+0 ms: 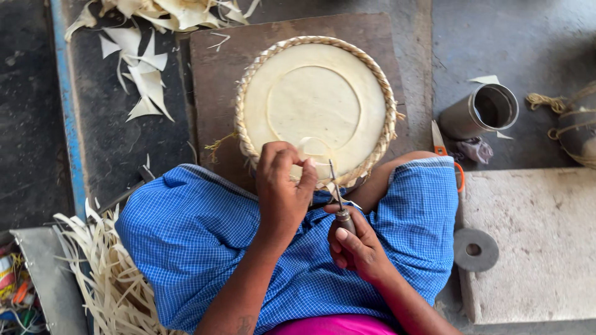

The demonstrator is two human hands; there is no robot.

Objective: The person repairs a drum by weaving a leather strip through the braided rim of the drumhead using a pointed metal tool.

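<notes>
While the round woven basket [315, 107] lies bottom-up against the person's knees, on a brown board [214, 80] set on the floor, the work in hand looks like stitching or lacing at its near rim.

From the head camera, the only view: the left hand [282, 189] reaches over the near edge of the basket, thumb and fingers curled closed in a pinch on a pale, thin strip [313, 149] that loops up just beside the rim. The right hand [357, 245] sits nearer the body, fingers wrapped shut around the dark handle of a thin metal awl [338, 198], whose point slants up toward the braided edge and ends just short of the left fingertips. By my reading, the next move calls for steadying the strip with the left hand and guiding the awl's tip between the braid and the flat base without splitting either.

The basket shows a flat, cream-coloured disc with a smaller circle seamed onto its middle, ringed by a tan plaited border; a few loose fibres stick out at its left side. Its near edge is partly hidden by the left hand and the blue checked cloth [205, 229] over the knees.

Around it: pale leaf offcuts [139, 74] far left, a heap of strips [102, 273] near left, a metal cylinder [481, 111] on its side to the right, and an orange-handled cutter [442, 149] just beside the right knee.
</notes>
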